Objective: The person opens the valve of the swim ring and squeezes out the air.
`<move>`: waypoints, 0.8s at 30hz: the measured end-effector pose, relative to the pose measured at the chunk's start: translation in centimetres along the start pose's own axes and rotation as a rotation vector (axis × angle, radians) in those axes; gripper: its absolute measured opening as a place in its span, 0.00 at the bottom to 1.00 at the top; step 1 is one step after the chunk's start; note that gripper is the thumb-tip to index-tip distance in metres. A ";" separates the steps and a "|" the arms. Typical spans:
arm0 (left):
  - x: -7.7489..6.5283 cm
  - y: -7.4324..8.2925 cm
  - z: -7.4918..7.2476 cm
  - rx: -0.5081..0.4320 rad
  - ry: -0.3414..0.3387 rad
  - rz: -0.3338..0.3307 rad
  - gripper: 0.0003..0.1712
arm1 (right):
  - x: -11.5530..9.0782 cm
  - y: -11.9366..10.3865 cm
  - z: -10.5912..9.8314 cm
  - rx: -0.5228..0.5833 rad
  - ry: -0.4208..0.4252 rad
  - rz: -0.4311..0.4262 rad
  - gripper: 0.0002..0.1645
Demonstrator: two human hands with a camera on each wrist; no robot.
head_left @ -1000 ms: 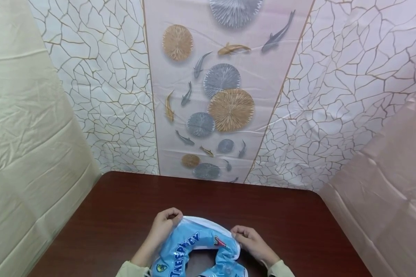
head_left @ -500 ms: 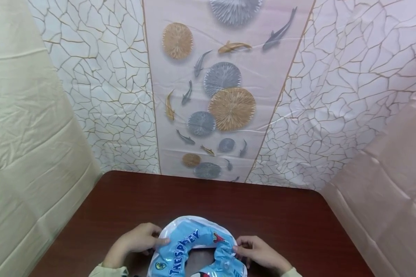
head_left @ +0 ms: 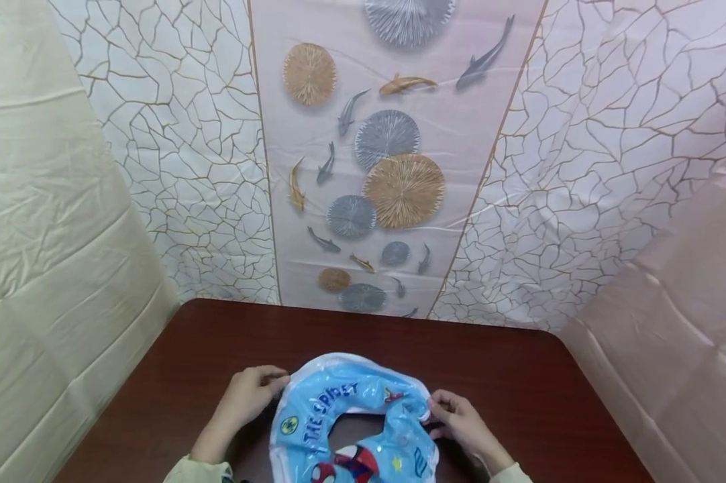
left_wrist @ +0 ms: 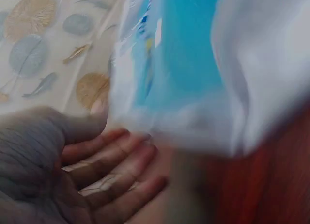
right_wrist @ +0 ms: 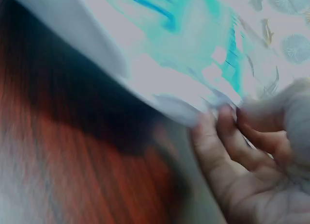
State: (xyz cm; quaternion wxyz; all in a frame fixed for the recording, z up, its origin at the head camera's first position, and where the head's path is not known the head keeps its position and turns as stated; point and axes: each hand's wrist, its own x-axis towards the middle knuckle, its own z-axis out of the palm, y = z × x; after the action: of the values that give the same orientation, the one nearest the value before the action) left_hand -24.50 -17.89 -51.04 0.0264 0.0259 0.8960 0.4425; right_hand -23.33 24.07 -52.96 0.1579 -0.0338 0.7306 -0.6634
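Note:
A light-blue inflatable swim ring (head_left: 315, 396) with a white border lies between the two hands, its near part cut off by the head view's lower edge. It bears "THE SPIDEY" lettering and a red-and-blue cartoon figure. Its plastic looks soft and creased at the right. At the far left border, the left hand (head_left: 245, 399) pinches the rim between thumb and fingertips; its other fingers spread loosely in the left wrist view. Opposite, the right hand (head_left: 462, 426) pinches the right border, thumb and fingertips meeting at the white edge (right_wrist: 179, 110).
A dark red-brown table (head_left: 520, 376) with rounded far corners lies underneath. Behind it hangs a patterned cloth backdrop (head_left: 351, 168) with printed fish and discs. Beige cloth (head_left: 55, 235) encloses the left side, and pinkish cloth (head_left: 665, 335) the right.
The swim ring has shifted toward the far side of the table, showing more of its printed figure. The left hand slid down the left border, then moved back up; the right hand shifted slightly outward.

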 end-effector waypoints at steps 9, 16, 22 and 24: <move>-1.8 -0.2 0.6 -0.008 -0.236 -0.016 0.20 | -0.3 -0.1 0.3 -0.213 0.158 0.004 0.23; -0.9 -0.9 0.8 -0.022 -0.030 0.012 0.12 | -0.5 -0.1 -0.5 -0.054 0.152 0.055 0.15; -0.3 -1.7 -0.6 -0.079 -0.021 -0.080 0.10 | -1.0 0.0 -2.7 -0.009 0.092 0.120 0.16; -0.3 -1.8 -0.7 -0.104 -0.012 -0.094 0.10 | -1.1 0.0 -2.8 -0.020 0.069 0.123 0.18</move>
State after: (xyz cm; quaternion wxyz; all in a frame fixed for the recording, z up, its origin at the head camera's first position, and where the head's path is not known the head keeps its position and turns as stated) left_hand -24.30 -19.58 -52.00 0.0538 -0.0147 0.8717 0.4868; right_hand -23.11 27.05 -52.56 0.1728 0.0322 0.7430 -0.6458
